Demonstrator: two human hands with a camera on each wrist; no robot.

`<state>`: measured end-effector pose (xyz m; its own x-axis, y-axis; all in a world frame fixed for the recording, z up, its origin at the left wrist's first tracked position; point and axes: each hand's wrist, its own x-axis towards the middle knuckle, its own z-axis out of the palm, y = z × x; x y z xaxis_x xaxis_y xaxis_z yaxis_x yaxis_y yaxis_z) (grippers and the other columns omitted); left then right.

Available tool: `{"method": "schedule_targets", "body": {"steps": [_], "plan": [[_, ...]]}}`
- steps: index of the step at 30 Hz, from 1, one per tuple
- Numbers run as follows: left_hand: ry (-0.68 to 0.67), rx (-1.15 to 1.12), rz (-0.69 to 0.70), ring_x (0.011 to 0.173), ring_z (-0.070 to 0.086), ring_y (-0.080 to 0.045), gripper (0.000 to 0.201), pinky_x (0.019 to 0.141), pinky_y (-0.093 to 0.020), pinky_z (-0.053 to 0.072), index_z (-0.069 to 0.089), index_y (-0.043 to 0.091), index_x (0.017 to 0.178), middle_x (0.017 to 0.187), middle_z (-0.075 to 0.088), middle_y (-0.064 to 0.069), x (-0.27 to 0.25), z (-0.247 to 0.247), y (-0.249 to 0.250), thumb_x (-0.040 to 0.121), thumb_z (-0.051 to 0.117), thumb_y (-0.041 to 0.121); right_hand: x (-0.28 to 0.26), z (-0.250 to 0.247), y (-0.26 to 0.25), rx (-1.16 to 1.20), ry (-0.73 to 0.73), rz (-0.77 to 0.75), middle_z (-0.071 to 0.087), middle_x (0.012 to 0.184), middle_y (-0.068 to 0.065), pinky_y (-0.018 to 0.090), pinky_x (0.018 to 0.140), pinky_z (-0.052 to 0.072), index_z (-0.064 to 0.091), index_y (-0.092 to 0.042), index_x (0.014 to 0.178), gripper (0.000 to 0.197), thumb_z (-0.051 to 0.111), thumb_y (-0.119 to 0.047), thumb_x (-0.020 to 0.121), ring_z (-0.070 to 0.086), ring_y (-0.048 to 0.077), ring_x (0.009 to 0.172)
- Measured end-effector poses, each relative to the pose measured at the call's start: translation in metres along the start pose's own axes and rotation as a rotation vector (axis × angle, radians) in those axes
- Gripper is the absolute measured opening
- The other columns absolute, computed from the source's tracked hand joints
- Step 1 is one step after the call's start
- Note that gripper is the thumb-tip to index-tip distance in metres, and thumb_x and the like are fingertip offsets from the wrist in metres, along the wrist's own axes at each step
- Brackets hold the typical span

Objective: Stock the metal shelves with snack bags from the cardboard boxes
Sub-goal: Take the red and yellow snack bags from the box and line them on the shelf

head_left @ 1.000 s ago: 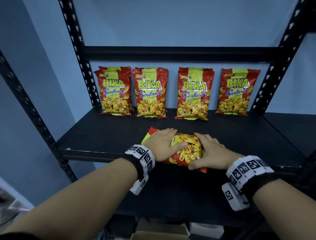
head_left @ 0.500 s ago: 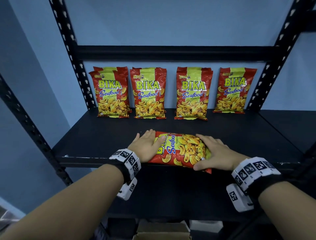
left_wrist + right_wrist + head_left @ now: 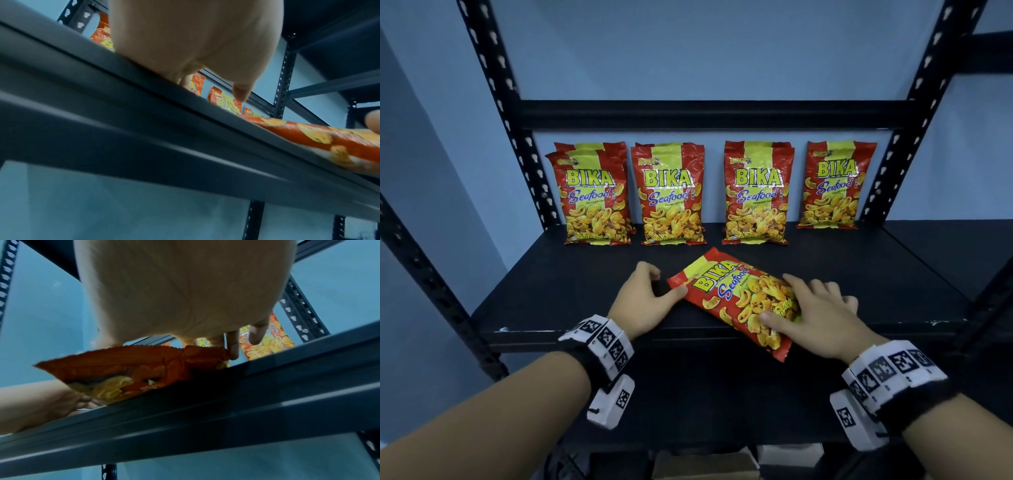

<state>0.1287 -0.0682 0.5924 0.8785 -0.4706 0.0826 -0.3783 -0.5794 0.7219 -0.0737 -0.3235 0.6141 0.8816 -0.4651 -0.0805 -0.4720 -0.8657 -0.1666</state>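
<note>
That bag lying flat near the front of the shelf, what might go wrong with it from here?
The lying Bika bag overhangs the shelf's front edge, so it could slide off if the right hand lets go. The left hand only touches its top corner, giving little backup. Pushed back carelessly, it might topple the standing Bika bags behind.
</note>
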Motion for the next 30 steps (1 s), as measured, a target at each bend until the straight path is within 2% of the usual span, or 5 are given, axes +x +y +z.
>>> {"method": "schedule_targets", "body": {"steps": [3, 6, 10, 15, 30], "plan": [[0.043, 0.116, 0.083, 0.087, 0.053, -0.01, 0.052, 0.07, -0.028, 0.042, 0.052, 0.02, 0.091, 0.1, 0.051, 0.006, -0.006, 0.006, -0.001, 0.081, 0.072, 0.066, -0.009, -0.002, -0.011, -0.075, 0.04, 0.008, 0.043, 0.149, 0.002, 0.05, 0.105, 0.029, 0.012, -0.038, 0.161, 0.115, 0.004, -0.103, 0.067, 0.033, 0.027, 0.139], [-0.058, 0.16, 0.171, 0.101, 0.05, -0.007, 0.046, 0.085, -0.028, 0.045, 0.061, 0.022, 0.081, 0.102, 0.048, 0.01, -0.008, 0.011, 0.001, 0.083, 0.068, 0.067, -0.014, -0.003, -0.021, -0.045, 0.03, -0.018, 0.053, 0.143, -0.001, 0.051, 0.105, 0.031, 0.029, -0.033, 0.155, 0.107, 0.004, -0.098, 0.074, 0.044, 0.025, 0.133], [-0.171, 0.198, 0.181, 0.111, 0.046, -0.009, 0.043, 0.096, -0.033, 0.045, 0.067, 0.031, 0.089, 0.107, 0.048, 0.01, -0.006, 0.012, 0.009, 0.084, 0.062, 0.073, -0.009, -0.009, -0.026, 0.277, 0.001, 0.041, 0.067, 0.099, -0.006, 0.041, 0.088, 0.052, 0.06, -0.023, 0.121, 0.083, 0.026, -0.089, 0.085, 0.063, 0.014, 0.096], [-0.278, 0.234, 0.15, 0.114, 0.047, -0.015, 0.054, 0.099, -0.037, 0.046, 0.068, 0.029, 0.1, 0.111, 0.049, 0.007, -0.007, 0.009, 0.026, 0.078, 0.063, 0.078, 0.009, -0.01, -0.024, 0.442, -0.047, 0.067, 0.07, 0.084, 0.005, 0.035, 0.069, 0.05, 0.067, -0.012, 0.088, 0.065, 0.054, -0.075, 0.089, 0.067, 0.018, 0.08], [-0.336, -0.294, 0.227, 0.079, 0.074, -0.016, 0.08, 0.077, -0.034, 0.059, 0.034, 0.03, 0.135, 0.103, 0.071, -0.006, -0.004, 0.022, 0.093, 0.077, 0.09, 0.025, 0.004, -0.046, 0.016, 0.669, 0.147, -0.044, 0.062, 0.075, -0.014, 0.018, 0.055, 0.038, 0.067, -0.023, 0.099, 0.034, 0.077, -0.052, 0.086, 0.056, 0.001, 0.064]]}}
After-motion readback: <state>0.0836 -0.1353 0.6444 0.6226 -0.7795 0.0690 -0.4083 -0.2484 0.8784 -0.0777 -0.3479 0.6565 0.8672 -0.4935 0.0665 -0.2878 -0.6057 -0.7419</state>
